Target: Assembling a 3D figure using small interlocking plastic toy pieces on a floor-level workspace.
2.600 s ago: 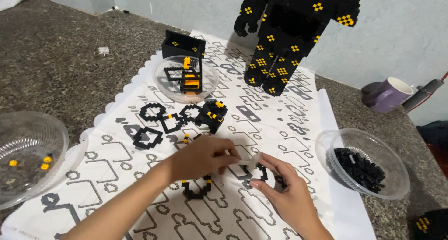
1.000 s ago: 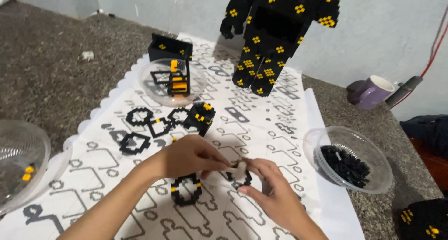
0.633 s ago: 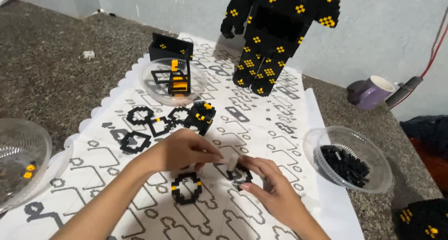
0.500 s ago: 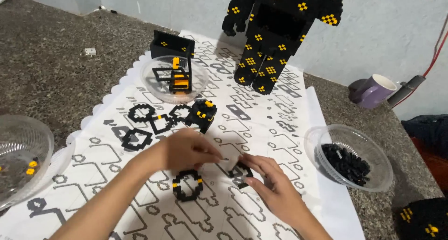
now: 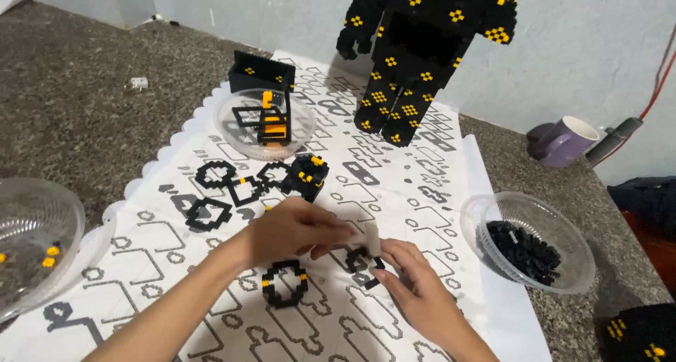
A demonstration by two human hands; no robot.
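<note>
A small black brick ring (image 5: 362, 262) lies on the patterned paper sheet (image 5: 394, 193), pinched between both hands. The left hand (image 5: 296, 228) presses a pale flat tool (image 5: 371, 238) against its top; the right hand (image 5: 412, 288) grips its lower edge with the fingertips. Just below the left hand sits a black-and-yellow ring (image 5: 284, 283). Beyond the right hand, on the bench (image 5: 84, 122), stands a clear bowl of black bricks (image 5: 531, 246).

Worktop (image 5: 84, 108): rough speckled stone, matt. Sheet (image 5: 422, 186) over it: thin white printed paper w/ scalloped edge. Bowls (image 5: 563, 235): clear glossy plastic. Block figure (image 5: 422, 45) & ring (image 5: 285, 283): studded plastic, black/yellow. Mug (image 5: 567, 140): smooth purple, semi-gloss.
</note>
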